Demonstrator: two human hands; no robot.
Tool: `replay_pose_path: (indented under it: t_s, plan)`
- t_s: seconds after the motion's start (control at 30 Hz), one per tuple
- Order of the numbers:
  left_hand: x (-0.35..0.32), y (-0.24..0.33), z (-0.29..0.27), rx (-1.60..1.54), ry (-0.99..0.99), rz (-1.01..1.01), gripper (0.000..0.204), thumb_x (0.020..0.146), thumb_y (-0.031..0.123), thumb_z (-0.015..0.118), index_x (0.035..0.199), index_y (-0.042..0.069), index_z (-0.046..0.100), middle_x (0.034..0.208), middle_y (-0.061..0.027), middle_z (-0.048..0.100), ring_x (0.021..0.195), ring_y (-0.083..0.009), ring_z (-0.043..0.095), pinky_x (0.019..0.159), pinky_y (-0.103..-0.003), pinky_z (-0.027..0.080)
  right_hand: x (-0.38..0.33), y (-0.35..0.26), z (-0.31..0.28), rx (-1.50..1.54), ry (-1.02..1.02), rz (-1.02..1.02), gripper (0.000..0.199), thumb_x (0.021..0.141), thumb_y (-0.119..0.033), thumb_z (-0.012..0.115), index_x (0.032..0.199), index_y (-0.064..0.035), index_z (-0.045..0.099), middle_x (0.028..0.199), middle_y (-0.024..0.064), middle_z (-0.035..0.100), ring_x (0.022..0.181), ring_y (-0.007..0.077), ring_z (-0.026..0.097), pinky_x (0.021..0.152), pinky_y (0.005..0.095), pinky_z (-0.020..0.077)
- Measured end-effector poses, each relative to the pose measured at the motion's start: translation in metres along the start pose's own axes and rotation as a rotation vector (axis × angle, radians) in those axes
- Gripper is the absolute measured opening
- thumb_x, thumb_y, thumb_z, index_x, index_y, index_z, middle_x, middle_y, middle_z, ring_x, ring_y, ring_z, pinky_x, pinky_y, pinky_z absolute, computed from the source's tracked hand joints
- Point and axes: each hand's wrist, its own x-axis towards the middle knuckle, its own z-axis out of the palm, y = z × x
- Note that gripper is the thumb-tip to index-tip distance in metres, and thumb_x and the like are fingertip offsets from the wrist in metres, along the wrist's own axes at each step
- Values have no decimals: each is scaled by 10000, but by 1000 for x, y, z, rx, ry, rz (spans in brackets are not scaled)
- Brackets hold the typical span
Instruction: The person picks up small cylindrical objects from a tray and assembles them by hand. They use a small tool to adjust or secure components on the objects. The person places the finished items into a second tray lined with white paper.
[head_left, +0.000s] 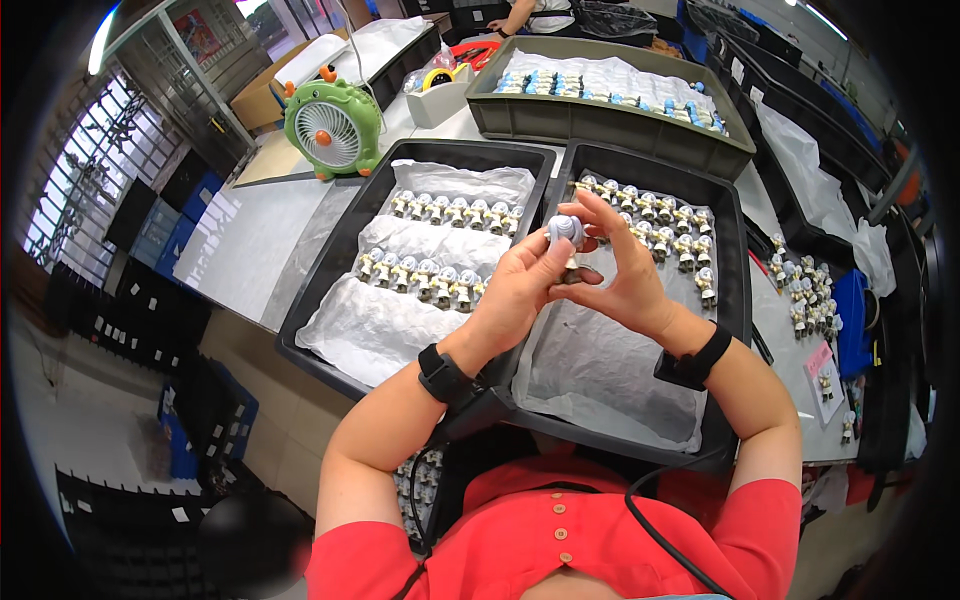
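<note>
Toy figure [568,235], small and grey-haired, held up over the far left part of the right tray [728,240], a black one. The left hand [522,285] pinches it between thumb and fingers. The right hand [635,280] curves around its other side, thumb by the base and fingers by the head, with a wide gap between them; I cannot tell how firmly it touches. Both wrists wear black bands.

White paper [610,375] lines the right tray, and similar figures [705,286] fill part of its far half. Just left of the right tray is the left tray [470,151], also black, with two rows of figures on paper. Behind the right tray stands an olive bin [600,125] holding blue-and-white pieces [620,98]. To its right lie a loose heap of figures [805,290], a pink card [818,357] and a blue box [852,325]. Beyond its far left is a green fan [330,135].
</note>
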Motion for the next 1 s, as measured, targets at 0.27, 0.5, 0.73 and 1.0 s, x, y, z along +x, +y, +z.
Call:
replay_pose_path:
  t_s: [0.27, 0.5, 0.73, 1.0]
  plan:
    - [5, 3, -1, -160, -11, -18, 433, 988, 308, 330, 1319, 30, 357, 1199, -112, 513, 1019, -248, 573, 811, -339, 509, -1, 5, -5, -20, 16, 59, 971, 577, -177, 850, 1375, -108, 299, 1174, 78, 574, 974, 213, 568, 870, 316, 470]
    - [6, 10, -8, -140, -60, 26, 431, 950, 222, 473, 1328, 44, 368, 1192, -84, 516, 1012, -225, 584, 753, -312, 527, -1, 6, -3, -2, -16, 118, 895, 569, -203, 859, 1326, -88, 395, 1265, 83, 493, 1075, 211, 530, 915, 328, 441]
    - [-29, 77, -17, 410, 117, -288, 406, 869, 182, 620, 1232, 42, 503, 946, -24, 597, 908, -164, 641, 744, -256, 513, 1, 0, -10, 2, -89, 106, 869, 618, -169, 821, 1357, -111, 369, 1223, 79, 540, 1142, 198, 509, 916, 347, 407]
    - [-86, 76, -73, 1162, 126, -859, 403, 781, 214, 706, 1091, -8, 578, 763, -45, 623, 682, -111, 597, 561, -241, 483, 6, 10, -14, 11, -6, 183, 644, 722, -115, 732, 1300, -112, 449, 1190, 64, 559, 1060, 169, 529, 886, 307, 427]
